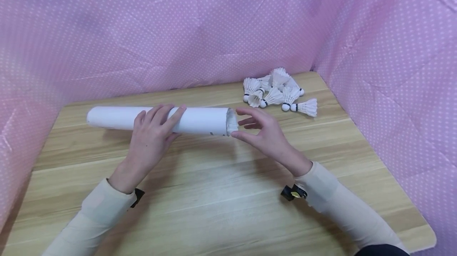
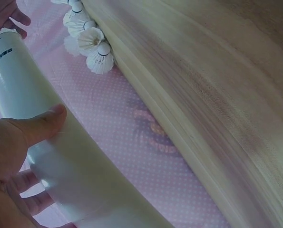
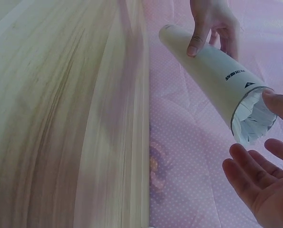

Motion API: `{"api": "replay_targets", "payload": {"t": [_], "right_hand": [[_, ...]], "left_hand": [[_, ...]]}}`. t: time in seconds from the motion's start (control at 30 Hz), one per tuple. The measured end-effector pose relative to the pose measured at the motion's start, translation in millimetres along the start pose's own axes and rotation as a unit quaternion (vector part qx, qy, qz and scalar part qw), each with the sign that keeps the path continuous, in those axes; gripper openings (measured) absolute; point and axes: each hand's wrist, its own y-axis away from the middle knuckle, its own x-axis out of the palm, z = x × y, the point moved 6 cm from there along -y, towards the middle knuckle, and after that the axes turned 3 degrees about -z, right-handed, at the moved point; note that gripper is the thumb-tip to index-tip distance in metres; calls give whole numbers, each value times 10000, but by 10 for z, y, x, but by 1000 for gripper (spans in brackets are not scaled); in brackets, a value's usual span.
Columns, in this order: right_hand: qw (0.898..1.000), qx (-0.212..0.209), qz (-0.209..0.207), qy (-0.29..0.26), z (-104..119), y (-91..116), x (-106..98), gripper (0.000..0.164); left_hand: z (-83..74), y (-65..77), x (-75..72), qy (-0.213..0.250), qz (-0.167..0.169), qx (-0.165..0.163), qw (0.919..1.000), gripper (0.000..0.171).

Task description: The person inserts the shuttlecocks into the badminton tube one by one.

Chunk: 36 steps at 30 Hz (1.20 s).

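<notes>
I see a smooth white cylindrical tube (image 1: 205, 120) held over a pale wood-grained tabletop (image 1: 214, 192), the left hand (image 1: 150, 133) gripping its middle with curled fingers. At its round open end, where white feathers (image 3: 256, 118) show inside, the right hand (image 1: 265, 133) has fingers spread and slightly bent; behind, ribbed white feather shuttlecocks (image 1: 273, 96) lie heaped.

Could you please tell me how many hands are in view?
2: the left hand grips the white tube, and the right hand is at the tube's open end.
</notes>
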Motion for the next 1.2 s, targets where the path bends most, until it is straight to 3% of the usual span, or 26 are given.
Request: {"api": "replay_targets", "payload": {"t": [0.9, 1.2], "right_hand": [[9975, 495, -69, -499, -27, -17, 87, 55], [9944, 780, 14, -714, -28, -13, 155, 61]], "left_hand": [[0, -4, 38, -9, 70, -39, 10000, 87], [34, 12, 48, -46, 55, -119, 9999, 86]]}}
